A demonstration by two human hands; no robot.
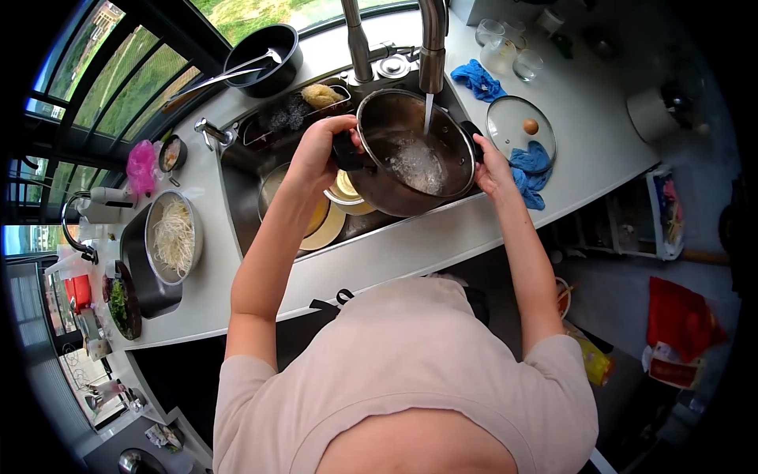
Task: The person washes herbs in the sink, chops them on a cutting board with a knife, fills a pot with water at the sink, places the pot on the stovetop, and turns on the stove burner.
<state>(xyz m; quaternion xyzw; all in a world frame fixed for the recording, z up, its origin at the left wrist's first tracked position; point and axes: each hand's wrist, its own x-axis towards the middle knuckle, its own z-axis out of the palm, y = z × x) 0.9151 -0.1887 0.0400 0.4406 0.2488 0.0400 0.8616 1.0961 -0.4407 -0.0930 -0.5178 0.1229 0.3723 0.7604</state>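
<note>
A steel cooking pot (387, 186) with two black handles is held tilted over the sink (245, 197), its mouth under the faucet (432, 47). Water runs from the faucet into it and splashes on the bottom. My left hand (320, 150) is closed round the left handle. On the opposite side, my right hand (493, 166) grips the other handle. Below the pot and my left wrist, yellowish plates and bowls (324, 229) lie in the sink, partly hidden.
A black pot (276, 59) with utensils stands behind the sink. Left is a bowl of white shreds (175, 237). To the right lie a glass lid (505, 114), blue cloths (478, 79) and several glasses (527, 65). A wire rack (343, 92) holding a scrubber and sponge hangs at the sink's back.
</note>
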